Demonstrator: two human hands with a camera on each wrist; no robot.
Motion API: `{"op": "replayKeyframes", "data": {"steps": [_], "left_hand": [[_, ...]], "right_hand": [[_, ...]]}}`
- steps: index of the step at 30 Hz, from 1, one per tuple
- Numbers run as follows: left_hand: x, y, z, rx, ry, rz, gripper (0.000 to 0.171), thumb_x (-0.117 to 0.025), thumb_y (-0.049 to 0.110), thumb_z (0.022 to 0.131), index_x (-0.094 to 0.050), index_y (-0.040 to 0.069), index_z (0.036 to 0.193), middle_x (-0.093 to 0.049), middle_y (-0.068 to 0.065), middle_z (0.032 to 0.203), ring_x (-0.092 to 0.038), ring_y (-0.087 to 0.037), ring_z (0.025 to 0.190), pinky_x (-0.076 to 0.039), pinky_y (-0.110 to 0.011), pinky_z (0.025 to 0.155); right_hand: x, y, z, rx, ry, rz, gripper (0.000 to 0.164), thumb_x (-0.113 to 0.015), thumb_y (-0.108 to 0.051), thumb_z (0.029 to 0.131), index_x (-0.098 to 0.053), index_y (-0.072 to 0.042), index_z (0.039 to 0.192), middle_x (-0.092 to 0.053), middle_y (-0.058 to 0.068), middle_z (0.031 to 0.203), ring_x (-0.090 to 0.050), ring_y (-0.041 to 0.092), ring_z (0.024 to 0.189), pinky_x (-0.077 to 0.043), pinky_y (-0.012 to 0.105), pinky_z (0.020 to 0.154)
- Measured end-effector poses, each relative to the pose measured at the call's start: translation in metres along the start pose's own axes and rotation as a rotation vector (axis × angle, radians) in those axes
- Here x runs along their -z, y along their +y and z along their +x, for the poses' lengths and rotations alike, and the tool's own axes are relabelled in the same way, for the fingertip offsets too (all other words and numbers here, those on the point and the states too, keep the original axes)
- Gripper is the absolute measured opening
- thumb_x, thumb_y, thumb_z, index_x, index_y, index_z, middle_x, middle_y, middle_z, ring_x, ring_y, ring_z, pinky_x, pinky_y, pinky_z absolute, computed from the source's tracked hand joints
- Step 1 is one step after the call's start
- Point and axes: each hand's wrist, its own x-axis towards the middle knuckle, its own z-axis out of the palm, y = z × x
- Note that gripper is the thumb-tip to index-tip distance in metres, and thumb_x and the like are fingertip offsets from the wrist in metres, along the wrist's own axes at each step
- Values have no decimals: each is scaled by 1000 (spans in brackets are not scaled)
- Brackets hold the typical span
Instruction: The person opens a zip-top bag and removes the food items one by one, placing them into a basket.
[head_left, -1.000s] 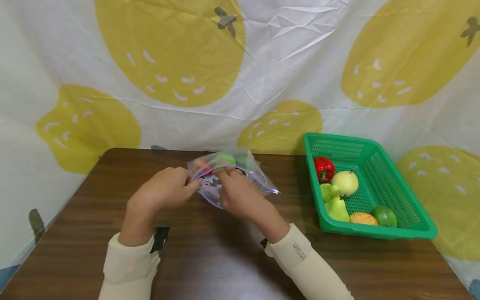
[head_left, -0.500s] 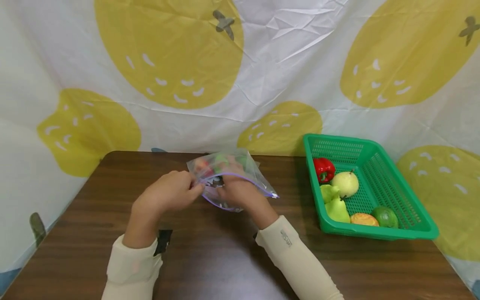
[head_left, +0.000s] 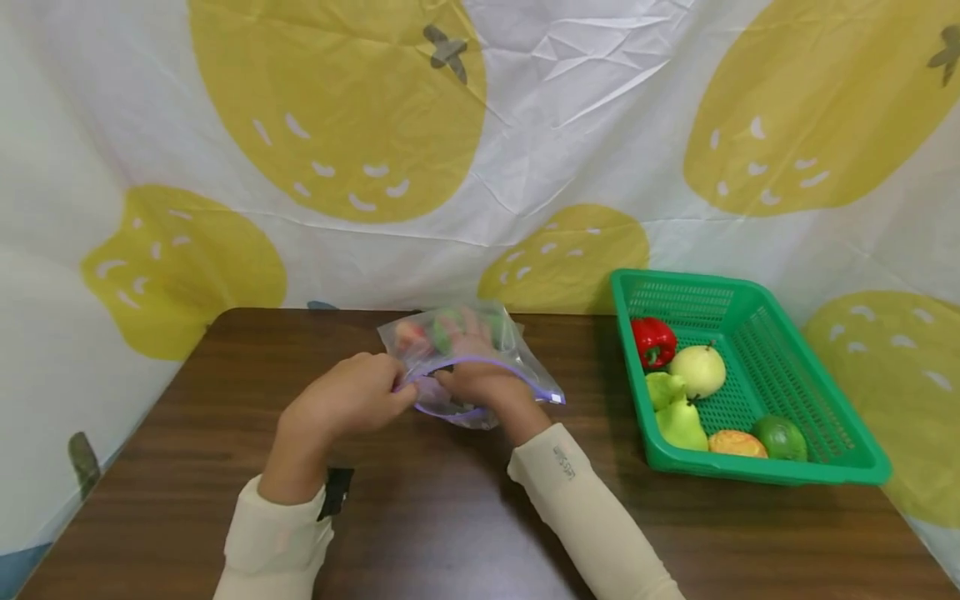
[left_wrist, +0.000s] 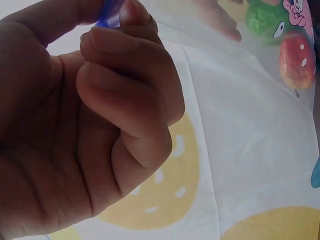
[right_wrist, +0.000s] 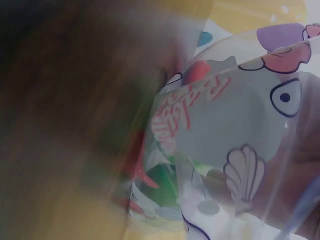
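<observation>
My left hand [head_left: 348,396] pinches the left end of the mouth of a clear zip bag [head_left: 534,371], whose purple strip [left_wrist: 107,12] shows between thumb and finger in the left wrist view. Through its printed plastic I see a red apple [left_wrist: 297,57] and a green bell pepper [left_wrist: 262,22]; another green piece is partly covered. My right hand [head_left: 487,379] is inside the bag past the wrist side of the opening, its fingers stretched out over the green pieces. The right wrist view is dark and blurred, with bag film across it.
To the right stands a green basket [head_left: 750,469] holding a red bell pepper [head_left: 654,342], a round pale pear [head_left: 699,371], green pears [head_left: 682,427], an orange-yellow fruit [head_left: 737,443] and a round green fruit [head_left: 782,437]. A printed cloth [head_left: 420,267] hangs behind the wooden table [head_left: 420,517].
My right hand has gone deeper into the bag, and its fingers have straightened beneath the film. My left hand keeps its pinch, shifting slightly right and down in view.
</observation>
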Motion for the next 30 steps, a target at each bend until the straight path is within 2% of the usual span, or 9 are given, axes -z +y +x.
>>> {"op": "replayKeyframes", "data": {"steps": [2, 5, 9, 14, 17, 19, 25, 30], "left_hand": [[-1, 0, -1, -6, -2, 4, 34, -55, 15, 85, -40, 15, 54, -33, 7, 51, -34, -11, 47, -30, -27, 46], [-2, 0, 0, -15, 0, 6, 33, -55, 14, 84, -40, 15, 54, -33, 7, 52, -34, -11, 47, -29, -27, 46], [-3, 1, 2, -30, 3, 8, 31, -55, 14, 82, -41, 15, 54, -34, 7, 52, -33, -11, 48, -28, -27, 46], [-4, 2, 1, -32, -6, 1, 31, -55, 15, 82, -43, 14, 54, -36, 6, 52, -35, -11, 48, -30, -27, 45], [-6, 2, 1, -37, -11, -4, 31, -55, 15, 82, -42, 15, 53, -36, 6, 52, -36, -11, 48, -30, -27, 45], [-6, 2, 0, -39, -9, -4, 32, -55, 15, 82, -42, 15, 53, -36, 6, 52, -35, -11, 48, -30, -27, 45], [-4, 2, 1, -34, 2, -11, 29, -55, 14, 83, -46, 13, 55, -39, 6, 52, -37, -11, 48, -31, -27, 45], [-3, 1, 0, -19, -12, -17, 29, -55, 15, 83, -46, 13, 55, -40, 6, 51, -37, -11, 48, -31, -27, 45]], "right_hand": [[-3, 2, 2, 16, 12, 8, 80, -70, -33, 84, -33, -10, 151, -21, 22, 160, -12, 39, 145, -21, 60, 116], [-4, 5, 6, 68, 44, 7, 71, -65, -37, 88, -38, -7, 147, -29, 22, 157, -14, 39, 145, -20, 59, 117], [-1, 8, 11, 133, 105, -28, 59, -62, -40, 90, -48, -7, 136, -45, 19, 143, -34, 37, 134, -31, 54, 112], [-1, 8, 15, 144, 121, -42, 55, -62, -41, 87, -51, -7, 130, -52, 16, 131, -49, 34, 116, -38, 51, 104], [-1, 9, 15, 163, 108, -32, 51, -66, -35, 83, -54, -6, 123, -54, 14, 125, -51, 31, 109, -43, 47, 100], [-1, 9, 15, 173, 105, -37, 42, -67, -32, 82, -56, -7, 114, -55, 13, 119, -50, 30, 107, -44, 47, 98], [0, 8, 12, 94, 73, -105, 43, -63, -23, 84, -56, -9, 124, -53, 15, 132, -37, 35, 127, -38, 54, 105], [-1, 8, 10, 63, 47, -73, 49, -63, -15, 83, -51, -9, 130, -51, 16, 133, -42, 32, 125, -42, 48, 105]]}}
